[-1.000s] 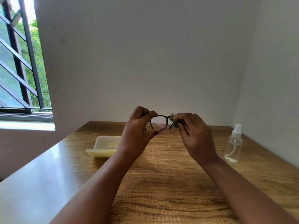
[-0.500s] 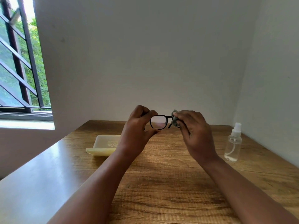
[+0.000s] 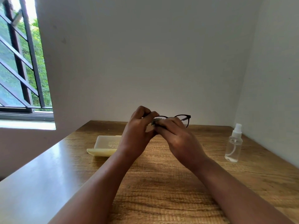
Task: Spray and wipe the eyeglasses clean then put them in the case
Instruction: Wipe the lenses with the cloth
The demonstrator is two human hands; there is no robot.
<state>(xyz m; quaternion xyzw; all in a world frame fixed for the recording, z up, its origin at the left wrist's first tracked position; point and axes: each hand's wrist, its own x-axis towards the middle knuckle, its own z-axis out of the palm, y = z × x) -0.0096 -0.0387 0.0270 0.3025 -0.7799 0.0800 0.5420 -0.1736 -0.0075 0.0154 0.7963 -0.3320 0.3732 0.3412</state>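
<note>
I hold black-framed eyeglasses up above the middle of the wooden table. My left hand pinches the left end of the frame. My right hand pinches a small grey cloth against the left lens, which it mostly hides. The right lens sticks out past my right hand's knuckles. The pale yellow case lies open on the table to the left, partly behind my left wrist. A clear spray bottle with a white nozzle stands upright at the right.
White walls close the table at the back and the right. A barred window is at the far left. The table's left edge runs diagonally toward me.
My right hand with the cloth has moved from the right lens to the left lens, next to my left hand. The right lens has come into view.
</note>
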